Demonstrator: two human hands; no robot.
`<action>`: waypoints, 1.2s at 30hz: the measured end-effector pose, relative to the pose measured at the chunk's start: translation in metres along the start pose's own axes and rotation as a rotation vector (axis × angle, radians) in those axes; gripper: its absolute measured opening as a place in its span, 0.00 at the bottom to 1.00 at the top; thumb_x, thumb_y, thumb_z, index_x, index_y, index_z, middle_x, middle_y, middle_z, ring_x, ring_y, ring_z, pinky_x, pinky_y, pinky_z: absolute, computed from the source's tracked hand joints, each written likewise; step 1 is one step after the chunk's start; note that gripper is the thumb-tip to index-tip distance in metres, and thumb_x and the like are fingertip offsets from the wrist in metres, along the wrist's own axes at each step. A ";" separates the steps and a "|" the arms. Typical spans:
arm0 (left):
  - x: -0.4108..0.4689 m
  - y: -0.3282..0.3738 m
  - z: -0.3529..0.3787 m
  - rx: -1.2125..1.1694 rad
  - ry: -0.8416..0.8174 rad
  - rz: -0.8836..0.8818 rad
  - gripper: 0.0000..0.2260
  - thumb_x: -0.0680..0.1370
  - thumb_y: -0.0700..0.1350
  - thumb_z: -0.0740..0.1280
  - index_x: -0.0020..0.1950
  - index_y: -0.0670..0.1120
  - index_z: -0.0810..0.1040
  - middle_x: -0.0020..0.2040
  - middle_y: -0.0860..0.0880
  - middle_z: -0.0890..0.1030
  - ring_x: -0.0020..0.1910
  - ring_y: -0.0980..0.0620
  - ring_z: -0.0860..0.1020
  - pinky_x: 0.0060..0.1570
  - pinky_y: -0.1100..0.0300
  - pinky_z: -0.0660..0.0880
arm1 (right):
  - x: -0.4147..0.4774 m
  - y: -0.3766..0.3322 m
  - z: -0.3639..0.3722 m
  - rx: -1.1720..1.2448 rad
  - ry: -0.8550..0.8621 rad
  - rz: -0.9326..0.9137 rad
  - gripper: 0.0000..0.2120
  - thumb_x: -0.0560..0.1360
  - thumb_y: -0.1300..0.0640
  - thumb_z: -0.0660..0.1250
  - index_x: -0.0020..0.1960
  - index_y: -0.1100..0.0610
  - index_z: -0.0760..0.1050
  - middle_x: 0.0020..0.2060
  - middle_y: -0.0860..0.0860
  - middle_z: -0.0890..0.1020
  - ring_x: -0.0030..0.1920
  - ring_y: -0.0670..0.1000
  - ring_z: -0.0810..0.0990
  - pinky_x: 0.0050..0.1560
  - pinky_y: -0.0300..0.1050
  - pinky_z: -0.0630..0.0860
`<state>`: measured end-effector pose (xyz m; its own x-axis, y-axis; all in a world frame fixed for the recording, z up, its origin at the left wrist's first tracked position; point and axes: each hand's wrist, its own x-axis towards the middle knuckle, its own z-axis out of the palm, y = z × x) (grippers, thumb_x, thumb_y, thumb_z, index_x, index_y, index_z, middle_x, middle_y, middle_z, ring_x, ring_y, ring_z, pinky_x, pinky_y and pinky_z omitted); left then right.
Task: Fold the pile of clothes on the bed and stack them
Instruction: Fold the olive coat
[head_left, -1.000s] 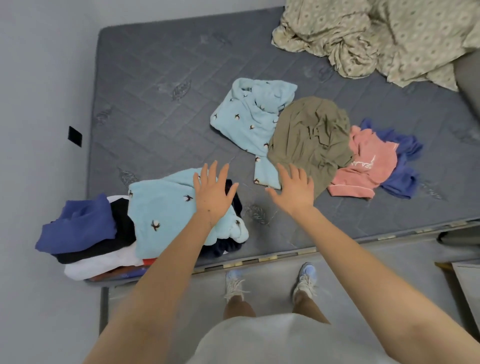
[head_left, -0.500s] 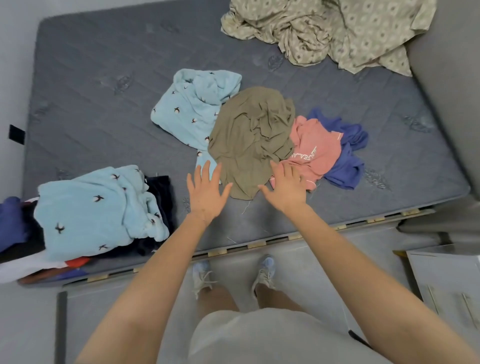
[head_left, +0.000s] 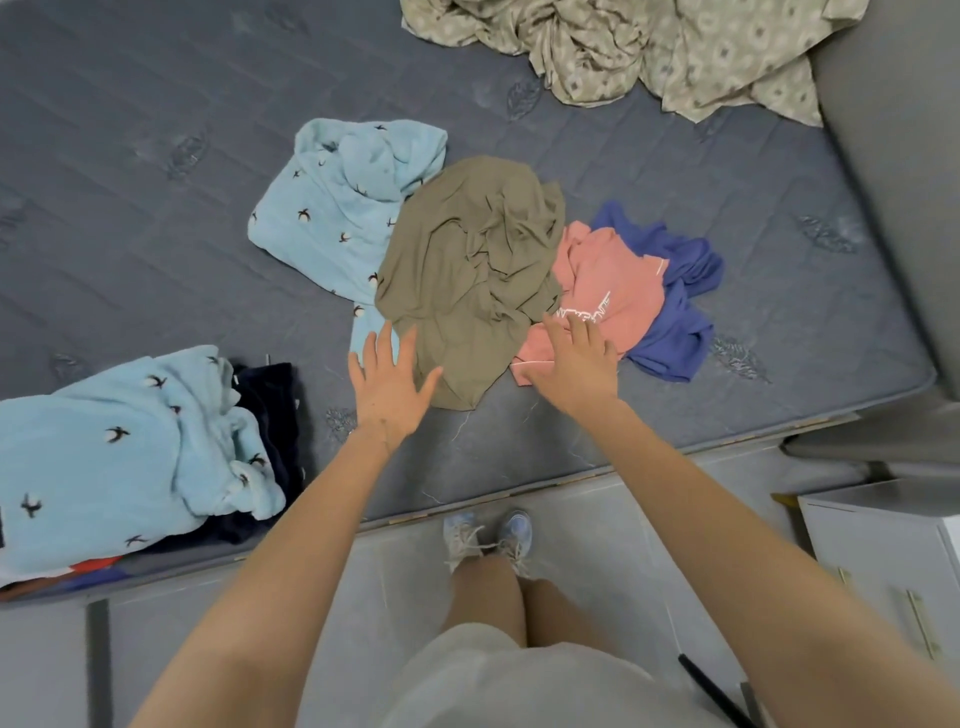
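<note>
Head view: the bed, a grey quilted mattress, fills the upper frame. Unfolded clothes lie at frame centre, overlapping in a row: a light blue bird-print garment on the left, an olive garment in the middle, a pink garment to its right, a blue garment partly under the pink one. The folded stack sits at the lower left, at the mattress edge, a light blue bird-print piece on top. Left hand: fingers straight and spread, holding nothing, at the lower left edge of the olive garment. Right hand: fingers extended, gripping nothing, over the lower left corner of the pink garment; contact cannot be told. A crumpled patterned sheet lies at the upper right
</note>
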<state>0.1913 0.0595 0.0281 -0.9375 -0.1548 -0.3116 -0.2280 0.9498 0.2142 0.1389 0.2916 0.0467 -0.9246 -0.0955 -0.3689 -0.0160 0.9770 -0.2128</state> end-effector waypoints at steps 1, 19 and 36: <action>0.010 0.001 0.002 -0.002 -0.003 0.006 0.30 0.82 0.60 0.55 0.80 0.51 0.53 0.80 0.42 0.50 0.79 0.41 0.48 0.75 0.40 0.43 | 0.008 0.002 0.001 0.002 -0.006 0.006 0.38 0.74 0.37 0.66 0.78 0.49 0.57 0.76 0.55 0.60 0.76 0.57 0.55 0.72 0.58 0.57; 0.178 0.052 0.096 -0.073 -0.143 -0.066 0.33 0.81 0.64 0.55 0.81 0.51 0.50 0.81 0.44 0.50 0.79 0.44 0.48 0.76 0.43 0.43 | 0.189 0.051 0.030 -0.033 -0.174 -0.118 0.40 0.76 0.40 0.64 0.80 0.48 0.47 0.79 0.55 0.49 0.79 0.58 0.46 0.76 0.58 0.48; 0.251 0.013 0.230 -0.101 0.117 -0.236 0.23 0.77 0.51 0.69 0.65 0.38 0.72 0.76 0.38 0.62 0.77 0.39 0.57 0.73 0.37 0.45 | 0.301 0.076 0.171 -0.097 -0.033 -0.391 0.37 0.62 0.44 0.79 0.66 0.57 0.73 0.62 0.57 0.75 0.64 0.63 0.70 0.65 0.66 0.67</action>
<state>0.0133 0.0950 -0.2600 -0.8782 -0.4041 -0.2558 -0.4628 0.8528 0.2418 -0.0751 0.3046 -0.2350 -0.8291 -0.4679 -0.3061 -0.4013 0.8792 -0.2569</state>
